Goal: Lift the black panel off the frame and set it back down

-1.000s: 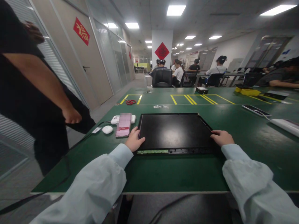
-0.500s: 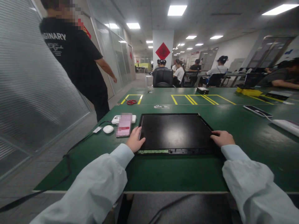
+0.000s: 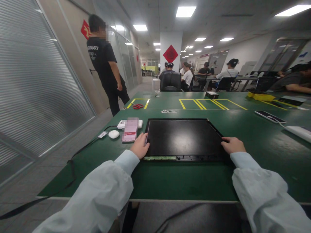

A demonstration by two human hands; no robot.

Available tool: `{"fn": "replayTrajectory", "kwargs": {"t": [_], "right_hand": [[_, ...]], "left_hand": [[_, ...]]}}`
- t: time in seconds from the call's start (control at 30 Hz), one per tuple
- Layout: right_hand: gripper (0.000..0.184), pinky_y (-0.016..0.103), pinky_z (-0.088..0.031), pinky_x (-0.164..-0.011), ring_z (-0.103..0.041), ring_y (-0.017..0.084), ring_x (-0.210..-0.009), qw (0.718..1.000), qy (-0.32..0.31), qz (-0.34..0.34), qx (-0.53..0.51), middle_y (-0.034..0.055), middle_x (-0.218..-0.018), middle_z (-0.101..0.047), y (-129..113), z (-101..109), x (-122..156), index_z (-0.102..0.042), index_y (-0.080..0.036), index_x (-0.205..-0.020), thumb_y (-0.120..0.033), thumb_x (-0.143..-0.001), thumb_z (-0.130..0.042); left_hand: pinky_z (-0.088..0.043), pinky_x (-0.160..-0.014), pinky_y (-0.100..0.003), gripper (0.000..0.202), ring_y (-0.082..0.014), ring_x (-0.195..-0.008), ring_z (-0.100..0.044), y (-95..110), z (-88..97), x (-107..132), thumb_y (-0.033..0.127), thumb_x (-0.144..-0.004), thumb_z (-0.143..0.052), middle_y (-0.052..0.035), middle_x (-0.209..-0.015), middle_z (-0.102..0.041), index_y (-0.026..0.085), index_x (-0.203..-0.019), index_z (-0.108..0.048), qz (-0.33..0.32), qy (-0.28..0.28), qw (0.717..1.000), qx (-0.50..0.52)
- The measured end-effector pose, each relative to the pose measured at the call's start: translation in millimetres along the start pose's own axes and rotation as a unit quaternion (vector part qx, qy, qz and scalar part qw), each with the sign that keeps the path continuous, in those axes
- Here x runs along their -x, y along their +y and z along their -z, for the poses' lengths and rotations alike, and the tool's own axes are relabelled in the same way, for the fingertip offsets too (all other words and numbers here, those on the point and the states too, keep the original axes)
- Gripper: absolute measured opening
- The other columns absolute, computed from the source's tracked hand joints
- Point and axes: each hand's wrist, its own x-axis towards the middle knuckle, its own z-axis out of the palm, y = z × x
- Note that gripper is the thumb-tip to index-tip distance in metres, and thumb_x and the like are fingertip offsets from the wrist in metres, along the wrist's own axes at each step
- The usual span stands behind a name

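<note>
A black flat screen panel (image 3: 184, 137) lies face up on the green table (image 3: 184, 181). Along its near edge runs an exposed strip, part green like a circuit board and part black. My left hand (image 3: 140, 145) grips the panel's left edge, thumb on top and fingers along the side. At the opposite edge, my right hand (image 3: 233, 145) holds the panel's near right side, its fingers partly hidden. Just left of the panel lies a pink phone (image 3: 130, 131), close to my left hand.
A white power strip (image 3: 140, 123), a white rounded case (image 3: 113, 134) and red scissors (image 3: 138, 106) are on the left. To the right lie another phone (image 3: 269, 116) and a white device (image 3: 298, 132). A person (image 3: 104, 64) walks beyond the table's left side; others sit farther back.
The person in black has walked farther away along the left wall. My hands stay on the panel's edges, with the left thumb drawn slightly toward the edge.
</note>
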Motion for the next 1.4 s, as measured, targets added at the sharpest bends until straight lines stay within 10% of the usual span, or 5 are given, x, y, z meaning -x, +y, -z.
{"fn": "replayTrajectory", "kwargs": {"t": [0.3, 1.4], "right_hand": [[0.061, 0.034, -0.053, -0.092, -0.067, 0.029, -0.106, 0.996, -0.051, -0.041, -0.055, 0.0109, -0.107, -0.075, 9.3, -3.8, -5.9, -0.078, -0.018, -0.112, -0.005, -0.058, -0.052], [0.059, 0.032, -0.052, -0.088, -0.069, 0.025, -0.098, 0.968, -0.081, -0.127, -0.199, 0.0108, -0.100, -0.076, 6.6, 1.0, -4.0, -0.079, -0.015, -0.105, -0.002, -0.057, -0.048]], "left_hand": [[-0.032, -0.117, -0.050, 0.051, -0.0321, -0.141, -0.043, 4.4, 0.6, 1.5, 0.016, -0.086, -0.049, -0.0226, -0.142, -0.056, 0.005, -0.136, -0.052, 0.011, -0.025, 0.999, -0.037], [-0.033, -0.117, -0.049, 0.047, -0.0329, -0.139, -0.047, -1.0, -0.5, -1.2, 0.022, -0.081, -0.055, -0.0189, -0.139, -0.060, 0.012, -0.125, -0.066, 0.031, -0.002, 0.999, -0.014]]}}
